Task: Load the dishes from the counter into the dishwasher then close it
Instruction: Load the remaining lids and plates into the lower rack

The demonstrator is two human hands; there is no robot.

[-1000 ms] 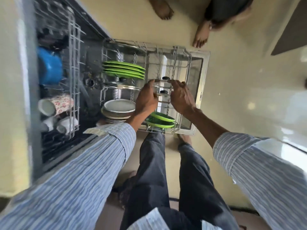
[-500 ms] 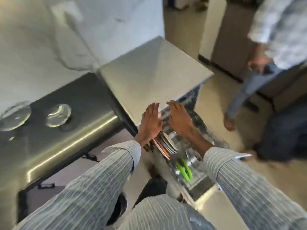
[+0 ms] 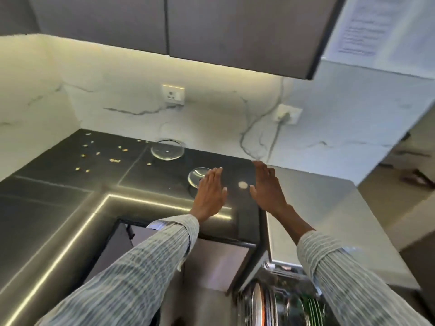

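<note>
Left of small glass dish (image 3: 197, 177): dark counter (image 3: 58, 208), yellow crumbs (image 3: 103, 153) scattered toward back corner. Behind and left of small glass dish: larger glass dish (image 3: 167, 149) near backsplash, nothing visible inside, well apart from both hands. Small glass dish itself: flat on counter, looks empty, partly hidden by fingertips (image 3: 217, 171) of left hand (image 3: 210, 192). Left hand spread flat, fingers straight, gripping nothing; contact with rim not discernible. Right of small glass dish: pale round spot (image 3: 242, 184) on counter, then right hand (image 3: 267, 188), fingers also extended, holding nothing, hovering near counter edge. Below and right of small glass dish: dishwasher (image 3: 282, 300) open, rack holding upright plates (image 3: 257, 304) and green plates (image 3: 312, 307), blurred.

Risks, judged:
- Clear glass on glossy dark counter, rim hard to read; misjudged reach could knock small dish toward edge.
- Flat-hand scoop on smooth glass likely slips; needs proper pinch on rim.
- Rack looks crowded; glass clinking against plates on insertion could chip.
- Two dishes remaining; door not yet closable.
</note>
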